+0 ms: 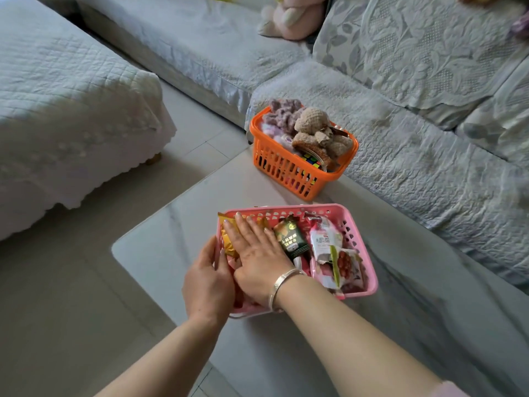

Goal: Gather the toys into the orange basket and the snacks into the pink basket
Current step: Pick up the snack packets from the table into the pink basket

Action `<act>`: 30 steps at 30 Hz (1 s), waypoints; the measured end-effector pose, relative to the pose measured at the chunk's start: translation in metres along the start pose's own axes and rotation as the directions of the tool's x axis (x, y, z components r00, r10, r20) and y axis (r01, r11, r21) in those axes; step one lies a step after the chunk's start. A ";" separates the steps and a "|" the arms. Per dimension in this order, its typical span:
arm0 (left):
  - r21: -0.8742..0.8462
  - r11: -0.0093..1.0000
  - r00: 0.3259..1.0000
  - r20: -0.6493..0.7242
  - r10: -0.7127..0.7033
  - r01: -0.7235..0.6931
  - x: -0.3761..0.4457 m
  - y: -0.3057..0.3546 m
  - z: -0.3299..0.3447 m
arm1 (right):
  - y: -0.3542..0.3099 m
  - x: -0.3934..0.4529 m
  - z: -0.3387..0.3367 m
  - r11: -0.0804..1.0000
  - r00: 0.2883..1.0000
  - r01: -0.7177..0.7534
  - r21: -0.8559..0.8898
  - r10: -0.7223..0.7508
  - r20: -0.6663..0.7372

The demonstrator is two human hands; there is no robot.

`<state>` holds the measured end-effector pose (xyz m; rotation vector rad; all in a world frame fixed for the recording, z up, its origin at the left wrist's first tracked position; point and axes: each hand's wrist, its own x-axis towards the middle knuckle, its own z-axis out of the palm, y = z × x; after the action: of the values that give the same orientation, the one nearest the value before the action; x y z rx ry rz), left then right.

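The pink basket (361,235) sits on the grey table, filled with snack packets: a yellow-orange packet (229,242), a dark green packet (291,238), a white-pink packet (325,237) and a red-printed packet (345,266). My right hand (256,253) lies flat, fingers spread, pressing on the yellow-orange packet at the basket's left end. My left hand (207,283) holds the basket's near-left rim. Behind stands the orange basket (289,170), holding a beige crocheted toy (315,130), a purple knitted toy (282,113) and a puzzle cube (310,161).
The grey table (400,325) has sofas behind and to the right (415,156) and a covered seat at the left (63,110). A pink plush toy (292,18) sits on the far sofa. Tiled floor lies at the left.
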<state>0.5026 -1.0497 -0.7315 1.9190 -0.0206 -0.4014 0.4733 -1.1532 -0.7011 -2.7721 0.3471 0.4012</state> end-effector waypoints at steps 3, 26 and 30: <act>-0.026 1.000 1.000 -0.001 -0.018 0.018 0.000 -0.001 0.000 | 0.002 -0.004 0.001 0.992 1.000 0.007 -0.129 -0.004 0.028; 0.000 1.000 0.993 -0.121 0.001 -0.001 0.032 0.012 -0.002 | 0.231 -0.068 0.027 0.686 0.651 -0.646 0.336 0.724 -0.228; -0.046 0.999 0.992 -0.126 -0.011 0.005 0.033 0.008 0.000 | 0.231 -0.057 0.079 0.705 0.728 -0.647 0.291 0.685 -0.040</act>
<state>0.5349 -1.0599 -0.7329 1.8967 0.0785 -0.2830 0.3370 -1.3280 -0.8186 -2.3282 1.3669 0.2788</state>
